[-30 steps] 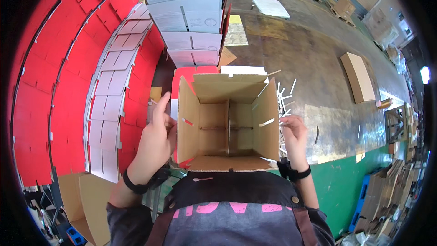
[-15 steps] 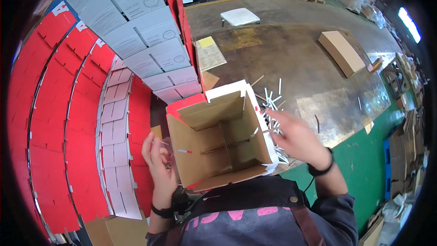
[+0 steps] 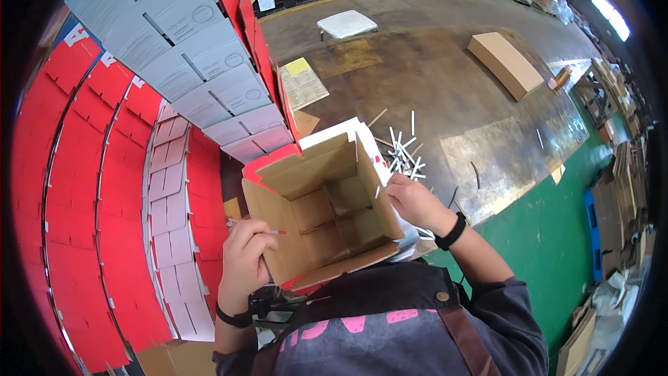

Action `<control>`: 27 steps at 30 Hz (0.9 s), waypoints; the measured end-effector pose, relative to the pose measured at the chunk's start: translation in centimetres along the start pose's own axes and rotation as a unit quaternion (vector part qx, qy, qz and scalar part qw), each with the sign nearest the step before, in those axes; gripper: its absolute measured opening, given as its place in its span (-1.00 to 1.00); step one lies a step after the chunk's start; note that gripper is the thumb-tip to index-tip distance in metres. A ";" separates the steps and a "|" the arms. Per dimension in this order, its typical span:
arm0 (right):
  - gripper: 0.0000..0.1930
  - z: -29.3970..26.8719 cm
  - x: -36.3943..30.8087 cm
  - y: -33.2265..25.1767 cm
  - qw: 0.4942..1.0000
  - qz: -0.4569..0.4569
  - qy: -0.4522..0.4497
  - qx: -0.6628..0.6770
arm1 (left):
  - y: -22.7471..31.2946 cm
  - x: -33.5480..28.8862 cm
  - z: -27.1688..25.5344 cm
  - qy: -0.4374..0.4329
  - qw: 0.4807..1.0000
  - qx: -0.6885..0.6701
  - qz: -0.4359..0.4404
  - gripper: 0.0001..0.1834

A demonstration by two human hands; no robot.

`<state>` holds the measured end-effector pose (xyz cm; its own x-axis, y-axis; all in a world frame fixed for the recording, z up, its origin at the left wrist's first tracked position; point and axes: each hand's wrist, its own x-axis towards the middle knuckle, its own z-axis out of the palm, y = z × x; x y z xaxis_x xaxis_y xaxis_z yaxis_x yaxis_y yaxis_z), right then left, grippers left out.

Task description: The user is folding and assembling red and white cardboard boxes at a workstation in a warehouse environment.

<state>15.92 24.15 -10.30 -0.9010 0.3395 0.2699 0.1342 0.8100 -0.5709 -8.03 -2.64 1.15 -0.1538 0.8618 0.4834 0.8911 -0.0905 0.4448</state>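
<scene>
An open cardboard box [image 3: 292,210] stands in front of me, brown inside with red and white outer edges. Crossed cardboard dividers [image 3: 335,217] split its bottom. My left hand [image 3: 245,254] is at the outer side of the left wall, fingers bent and pressed together beside a small slit [image 3: 278,232] showing white and red. At the right wall's upper edge, my right hand [image 3: 416,202] is closed with thumb and fingertips together, near another pale slit [image 3: 377,193]. Whatever either hand pinches is hidden or too small to name.
Tall stacks of red cartons [image 3: 136,251] and pale, slotted cartons [image 3: 209,73] rise on the left. White and brown strips [image 3: 403,153] lie scattered beyond the box. Farther off are a long brown carton [image 3: 506,66], a white-topped stool [image 3: 348,24] and a printed sheet [image 3: 304,85].
My left hand has come closer to the left wall, its fingers closing. My right hand has moved inward to the right wall and closed. The whole view has shifted slightly.
</scene>
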 end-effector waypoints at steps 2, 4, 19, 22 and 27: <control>-0.51 1.0 -1.3 1.6 0.995 0.072 -0.029 -0.058 | 0.1 0.0 0.2 0.006 1.000 -0.003 0.001 -0.79; -0.55 -0.9 -1.4 -0.2 0.992 0.097 0.012 -0.081 | 0.0 0.1 0.1 0.013 1.000 0.003 0.009 -0.76; -0.63 -14.7 7.5 -16.1 0.990 -0.127 -0.042 -0.049 | 6.9 10.7 -0.6 0.127 0.985 -0.006 0.117 -0.59; -0.75 -21.8 7.1 -18.1 1.000 -0.016 0.005 -0.002 | 5.9 12.8 -7.3 0.265 0.954 0.022 0.140 -0.61; -0.45 -35.0 9.1 -20.5 0.887 -0.246 0.360 0.154 | -3.0 20.9 -21.2 0.442 0.884 -0.155 0.011 -0.77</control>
<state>19.41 27.36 31.04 -0.3078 0.2876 0.9070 -0.4209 0.8137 -0.4009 -22.94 5.04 25.90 -0.5338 0.1443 0.8332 0.7591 -0.3525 0.5473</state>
